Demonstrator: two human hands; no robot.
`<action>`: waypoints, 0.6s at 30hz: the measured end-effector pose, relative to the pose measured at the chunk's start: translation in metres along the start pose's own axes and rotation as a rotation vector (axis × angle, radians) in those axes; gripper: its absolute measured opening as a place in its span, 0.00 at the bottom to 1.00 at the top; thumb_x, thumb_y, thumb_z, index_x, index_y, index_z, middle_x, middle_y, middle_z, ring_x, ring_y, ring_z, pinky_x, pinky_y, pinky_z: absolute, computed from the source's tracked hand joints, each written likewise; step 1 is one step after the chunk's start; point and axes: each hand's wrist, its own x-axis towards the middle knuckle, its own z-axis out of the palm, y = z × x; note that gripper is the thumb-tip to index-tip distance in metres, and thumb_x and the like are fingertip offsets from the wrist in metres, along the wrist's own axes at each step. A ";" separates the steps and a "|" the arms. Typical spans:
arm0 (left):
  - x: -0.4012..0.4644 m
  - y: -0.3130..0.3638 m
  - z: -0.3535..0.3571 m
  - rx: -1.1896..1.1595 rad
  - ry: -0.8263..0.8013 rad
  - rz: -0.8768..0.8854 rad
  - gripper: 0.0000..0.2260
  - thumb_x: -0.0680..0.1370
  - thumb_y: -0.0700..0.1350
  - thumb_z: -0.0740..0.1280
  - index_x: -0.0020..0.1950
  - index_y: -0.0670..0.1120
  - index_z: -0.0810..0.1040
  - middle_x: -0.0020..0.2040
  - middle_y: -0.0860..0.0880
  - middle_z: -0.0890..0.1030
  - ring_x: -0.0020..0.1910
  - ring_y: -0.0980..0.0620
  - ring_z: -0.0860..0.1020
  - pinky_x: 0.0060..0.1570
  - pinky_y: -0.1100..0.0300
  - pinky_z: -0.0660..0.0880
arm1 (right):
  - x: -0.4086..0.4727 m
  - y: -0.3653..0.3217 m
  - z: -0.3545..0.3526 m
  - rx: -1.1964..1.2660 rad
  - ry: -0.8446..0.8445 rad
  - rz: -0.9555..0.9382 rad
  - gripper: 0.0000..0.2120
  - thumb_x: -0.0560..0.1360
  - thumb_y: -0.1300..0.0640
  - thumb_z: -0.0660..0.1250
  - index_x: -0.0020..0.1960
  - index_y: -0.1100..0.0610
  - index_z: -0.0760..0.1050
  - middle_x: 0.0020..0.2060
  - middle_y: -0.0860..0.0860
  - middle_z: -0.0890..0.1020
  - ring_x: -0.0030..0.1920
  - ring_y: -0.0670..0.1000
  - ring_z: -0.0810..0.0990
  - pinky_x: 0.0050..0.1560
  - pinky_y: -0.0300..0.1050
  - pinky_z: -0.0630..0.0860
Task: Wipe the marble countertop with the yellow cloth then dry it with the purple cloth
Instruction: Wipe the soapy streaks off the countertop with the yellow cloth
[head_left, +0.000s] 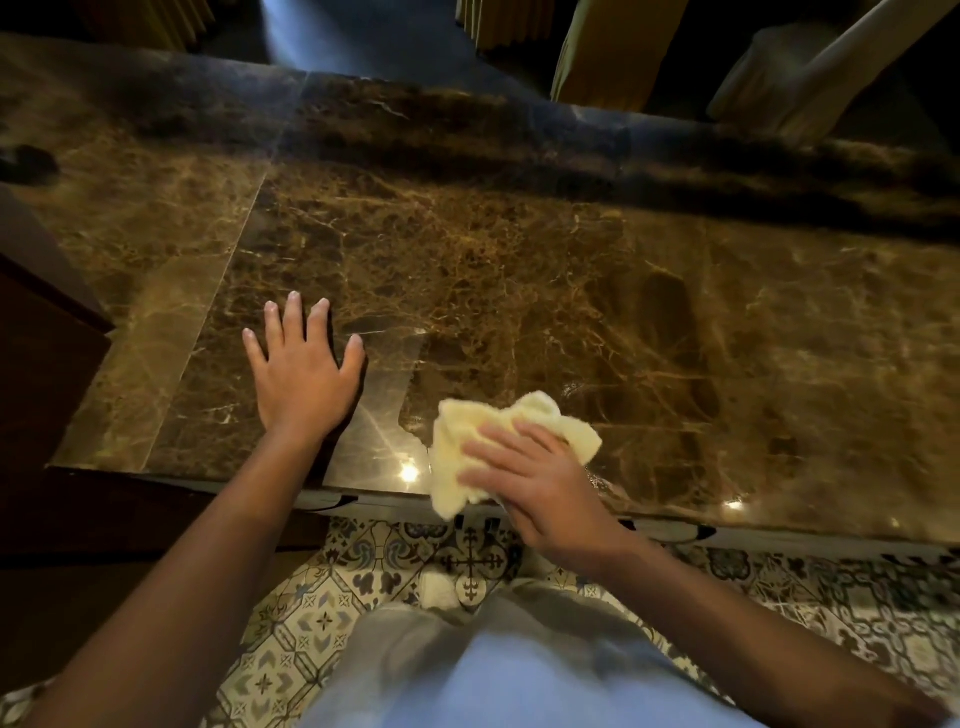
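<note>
The brown veined marble countertop (519, 260) fills the middle of the view. A crumpled pale yellow cloth (540, 421) lies on it at the near edge, partly hanging over. My right hand (535, 483) presses flat on the cloth, fingers pointing left. My left hand (301, 369) rests palm down on the bare marble to the left of the cloth, fingers spread, holding nothing. Faint wet smears show on the marble to the right of the cloth. No purple cloth is in sight.
A dark wooden cabinet (41, 322) adjoins the counter's left end. Patterned floor tiles (363, 587) lie below the near edge. Beyond the far edge stand cloth-draped chairs (779, 67). A small dark object (26, 163) sits at the far left of the counter.
</note>
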 end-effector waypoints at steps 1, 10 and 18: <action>0.000 0.000 0.000 0.001 -0.002 0.000 0.29 0.83 0.59 0.56 0.81 0.47 0.62 0.83 0.41 0.58 0.83 0.40 0.52 0.78 0.36 0.46 | -0.011 0.003 -0.004 0.015 0.006 -0.021 0.21 0.74 0.64 0.66 0.63 0.49 0.82 0.70 0.46 0.79 0.76 0.50 0.70 0.75 0.57 0.63; 0.001 0.000 0.001 0.016 -0.010 0.004 0.29 0.83 0.59 0.56 0.81 0.46 0.62 0.83 0.40 0.58 0.83 0.39 0.52 0.78 0.36 0.47 | -0.046 0.120 -0.091 -0.198 0.385 0.525 0.17 0.79 0.53 0.61 0.66 0.50 0.80 0.67 0.54 0.81 0.73 0.60 0.71 0.72 0.62 0.64; 0.001 0.000 0.000 0.023 -0.022 -0.002 0.29 0.83 0.59 0.55 0.81 0.46 0.61 0.83 0.40 0.57 0.83 0.38 0.51 0.78 0.35 0.46 | -0.001 0.099 -0.056 -0.194 0.274 0.639 0.21 0.80 0.48 0.57 0.71 0.45 0.74 0.76 0.50 0.72 0.80 0.57 0.61 0.77 0.65 0.53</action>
